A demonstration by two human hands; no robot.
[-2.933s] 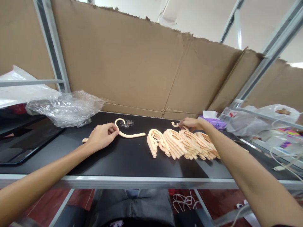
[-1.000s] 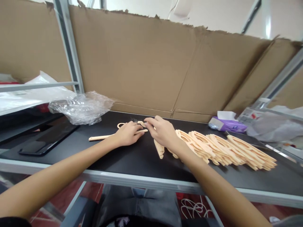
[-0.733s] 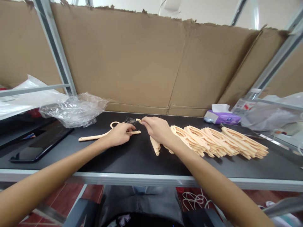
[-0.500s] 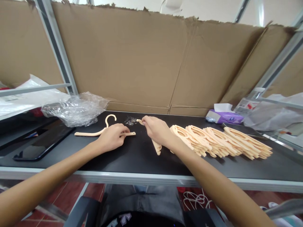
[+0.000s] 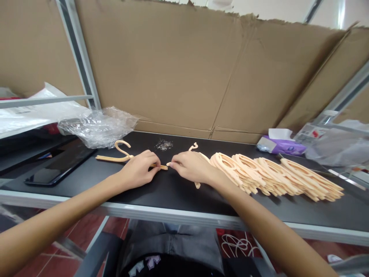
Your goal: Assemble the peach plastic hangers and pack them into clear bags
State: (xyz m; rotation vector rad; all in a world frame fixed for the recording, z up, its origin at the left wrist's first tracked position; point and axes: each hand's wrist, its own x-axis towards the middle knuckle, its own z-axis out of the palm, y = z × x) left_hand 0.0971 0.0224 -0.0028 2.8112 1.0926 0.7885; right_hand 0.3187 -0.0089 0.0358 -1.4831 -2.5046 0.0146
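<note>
Left hand (image 5: 142, 167) first: fingers and thumb closed in a narrow pinch on the peach hanger (image 5: 111, 158), just short of its right tip, which pokes out past the fingertips. Right hand (image 5: 190, 166) opposite, palm down, just as narrow, pinching a small peach piece (image 5: 169, 164) whose end sits just beside that tip; touching or a hair apart, I can't tell. A curled peach end (image 5: 194, 146) shows beyond the knuckles; the hand hides whether it's the same piece.

So what does this moment ask for? Judging from here: grip close to both ends, keep the hanger flat and steady with the left, line the small piece up squarely with the right, and press gently rather than twist. The tip has a narrow look, so patience beats force.

Out we go! The hanger's hook points away on the black desk (image 5: 173, 196), left of the hands. Pale specks (image 5: 164, 144) scatter behind. Off right, overlapping stacks of peach parts (image 5: 269, 173), close enough for the right forearm to cover some, so mind that elbow! Far left, crumpled clear plastic (image 5: 100, 127); far right, a purple tissue pack (image 5: 288, 147).
</note>
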